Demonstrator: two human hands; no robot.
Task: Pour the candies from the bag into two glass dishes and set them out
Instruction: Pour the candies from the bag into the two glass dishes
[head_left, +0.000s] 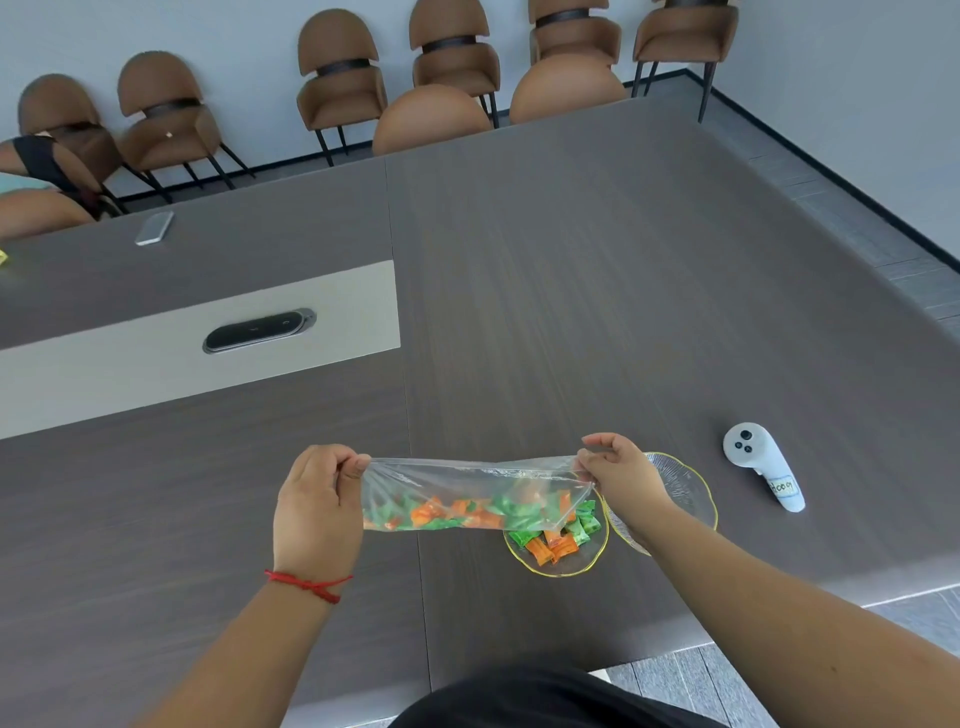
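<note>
A clear plastic bag (467, 493) of green and orange wrapped candies hangs stretched sideways above the table. My left hand (317, 499) pinches its left end and my right hand (621, 475) pinches its right end. Under the bag's right corner stands a gold-rimmed glass dish (558, 569) holding several green and orange candies (558, 543). A second glass dish (685, 488) stands just to its right, partly hidden by my right wrist, and no candy shows in it.
A white handheld controller (761, 462) lies right of the dishes. A phone (154, 227) lies far left on the dark wooden table (597, 312), and a cable port (258, 330) sits in the pale centre strip. Brown chairs (337, 83) line the far wall. The table edge runs close on the right.
</note>
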